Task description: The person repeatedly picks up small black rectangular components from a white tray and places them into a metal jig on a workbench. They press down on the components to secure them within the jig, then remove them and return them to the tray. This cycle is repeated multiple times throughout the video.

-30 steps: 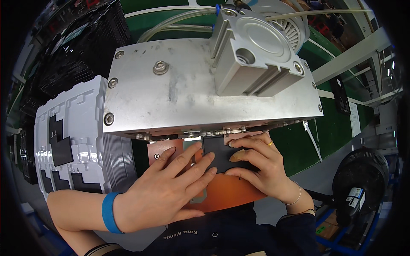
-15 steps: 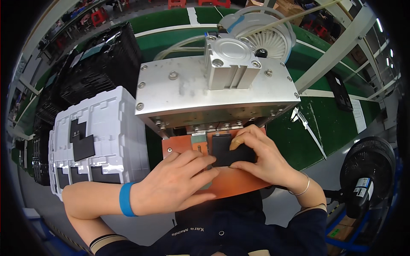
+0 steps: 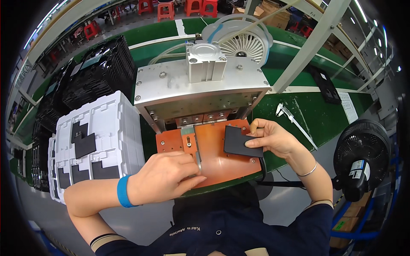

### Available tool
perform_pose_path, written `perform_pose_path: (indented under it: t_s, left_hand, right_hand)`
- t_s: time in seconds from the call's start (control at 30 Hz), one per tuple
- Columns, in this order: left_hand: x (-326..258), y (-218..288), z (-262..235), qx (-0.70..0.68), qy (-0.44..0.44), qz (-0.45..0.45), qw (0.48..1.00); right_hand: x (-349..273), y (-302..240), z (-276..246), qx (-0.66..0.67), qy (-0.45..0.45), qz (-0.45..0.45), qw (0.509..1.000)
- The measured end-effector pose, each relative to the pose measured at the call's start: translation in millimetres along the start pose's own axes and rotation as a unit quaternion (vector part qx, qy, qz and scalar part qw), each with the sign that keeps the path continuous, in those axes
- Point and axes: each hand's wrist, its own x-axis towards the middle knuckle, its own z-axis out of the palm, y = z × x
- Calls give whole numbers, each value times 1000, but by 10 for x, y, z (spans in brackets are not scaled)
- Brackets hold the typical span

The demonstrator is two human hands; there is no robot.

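Note:
A grey metal press (image 3: 200, 87) with a pneumatic cylinder on top stands over an orange base plate (image 3: 213, 160). My right hand (image 3: 273, 138) grips a flat black notched part (image 3: 239, 143) and holds it just above the plate's right half. My left hand (image 3: 164, 179) rests on the plate's front left edge, its fingertips pinched at a thin metal strip (image 3: 197, 155) that runs down the plate's middle. A blue band circles my left wrist.
White trays (image 3: 96, 145) with several black flat parts are stacked at my left, black crates (image 3: 92, 77) behind them. A caliper (image 3: 294, 121) lies on the green table at the right. A black fan (image 3: 361, 151) stands at far right, a white fan (image 3: 241, 40) behind the press.
My head has pulled back, so the press looks smaller. My hands, close together under the press before, have parted: the right one drew the black part to the right, the left one moved to the front edge.

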Motion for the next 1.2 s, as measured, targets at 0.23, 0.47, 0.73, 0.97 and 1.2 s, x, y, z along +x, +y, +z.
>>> perform_pose_path:
  t_s: [0.23,0.47,0.73,0.97,1.2]
  left_hand:
    - [-44,91,-115,-222,-1,-226,948]
    - [-692,145,-397,-422,182,-251,852]
    - [-2691,-1100,-1770,14,509,-434,743]
    - [-2810,-1724,-1601,272,362,-559,695]
    - [-2936,-1685,-1471,317,210,-450,808]
  right_hand:
    - [-76,-1,536,-105,-43,-169,979]
    - [-18,-135,1341,-62,-104,-308,944]
    - [1099,-153,2623,-357,-155,-590,707]
    - [1706,-44,3397,-477,-104,-531,693]
    - [1607,-194,3499,-349,-145,-494,783]
